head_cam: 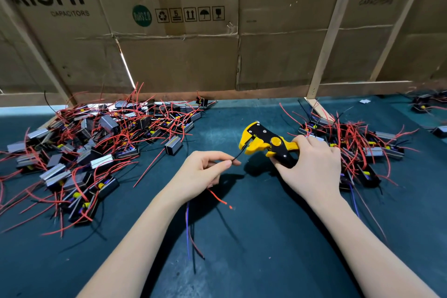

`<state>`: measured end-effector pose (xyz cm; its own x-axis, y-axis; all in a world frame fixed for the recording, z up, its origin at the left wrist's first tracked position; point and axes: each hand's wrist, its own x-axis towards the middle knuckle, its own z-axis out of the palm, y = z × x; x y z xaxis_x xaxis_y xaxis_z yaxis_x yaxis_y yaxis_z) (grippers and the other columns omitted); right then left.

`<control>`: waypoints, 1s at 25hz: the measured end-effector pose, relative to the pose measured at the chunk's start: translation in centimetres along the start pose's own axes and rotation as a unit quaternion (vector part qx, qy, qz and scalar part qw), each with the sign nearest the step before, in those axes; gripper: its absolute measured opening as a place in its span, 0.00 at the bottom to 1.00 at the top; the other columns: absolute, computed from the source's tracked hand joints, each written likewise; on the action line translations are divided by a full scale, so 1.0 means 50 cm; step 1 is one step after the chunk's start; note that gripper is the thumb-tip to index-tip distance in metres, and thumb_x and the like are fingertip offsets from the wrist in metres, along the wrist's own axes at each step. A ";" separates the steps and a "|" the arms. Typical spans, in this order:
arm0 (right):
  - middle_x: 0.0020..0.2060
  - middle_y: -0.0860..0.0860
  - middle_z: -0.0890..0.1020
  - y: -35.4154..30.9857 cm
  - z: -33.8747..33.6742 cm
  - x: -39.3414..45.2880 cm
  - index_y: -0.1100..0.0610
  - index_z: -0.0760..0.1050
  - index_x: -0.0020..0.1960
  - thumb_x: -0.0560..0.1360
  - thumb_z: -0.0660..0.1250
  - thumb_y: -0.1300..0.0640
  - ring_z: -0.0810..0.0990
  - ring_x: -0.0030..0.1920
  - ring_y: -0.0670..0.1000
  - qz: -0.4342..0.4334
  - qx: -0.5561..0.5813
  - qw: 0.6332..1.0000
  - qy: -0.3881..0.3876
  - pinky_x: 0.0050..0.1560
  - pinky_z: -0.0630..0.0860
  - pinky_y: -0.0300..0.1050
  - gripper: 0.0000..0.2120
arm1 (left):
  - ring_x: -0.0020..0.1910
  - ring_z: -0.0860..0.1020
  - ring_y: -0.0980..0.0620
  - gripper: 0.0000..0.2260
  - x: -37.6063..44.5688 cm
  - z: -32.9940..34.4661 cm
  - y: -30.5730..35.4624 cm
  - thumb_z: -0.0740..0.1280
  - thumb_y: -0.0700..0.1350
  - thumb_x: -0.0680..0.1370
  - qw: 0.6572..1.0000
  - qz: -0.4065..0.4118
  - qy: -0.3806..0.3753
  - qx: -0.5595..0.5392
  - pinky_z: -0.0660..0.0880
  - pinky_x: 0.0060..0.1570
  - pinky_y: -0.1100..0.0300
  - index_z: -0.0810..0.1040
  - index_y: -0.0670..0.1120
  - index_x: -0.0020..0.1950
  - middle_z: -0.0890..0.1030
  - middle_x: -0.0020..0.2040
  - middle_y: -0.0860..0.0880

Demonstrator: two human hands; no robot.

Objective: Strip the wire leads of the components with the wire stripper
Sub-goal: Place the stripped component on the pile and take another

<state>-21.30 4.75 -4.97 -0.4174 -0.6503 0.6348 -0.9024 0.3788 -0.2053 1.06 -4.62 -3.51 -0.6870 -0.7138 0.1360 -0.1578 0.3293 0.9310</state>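
Note:
My right hand (312, 167) grips the handles of a yellow and black wire stripper (264, 143), its jaws pointing left. My left hand (203, 172) pinches a thin black wire lead (238, 156) between thumb and forefinger, and the lead's tip sits in the stripper's jaws. The component itself is hidden inside my left palm. Its other leads, a red one (219, 198) and a blue one (187, 227), hang below the hand over the mat.
A big pile of black components with red leads (92, 152) lies on the left of the dark green mat (254, 249). A smaller pile (358, 150) lies at the right, behind my right hand. Cardboard walls (181, 55) with wooden battens close off the back.

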 end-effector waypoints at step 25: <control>0.40 0.56 0.80 0.038 -0.009 0.015 0.58 0.77 0.46 0.67 0.72 0.35 0.79 0.45 0.61 0.087 0.003 0.996 0.000 0.47 0.67 0.53 0.26 | 0.35 0.72 0.61 0.15 -0.015 -0.052 -0.001 0.76 0.60 0.68 0.954 -0.012 0.066 0.291 0.67 0.39 0.68 0.80 0.55 0.48 0.75 0.40 0.55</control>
<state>-23.25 5.28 -4.57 -0.5680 -0.5751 0.5888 -0.8167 0.4824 -0.3166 3.41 -5.70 -2.76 -0.5888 -0.7843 0.1952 -0.5659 0.5725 0.5933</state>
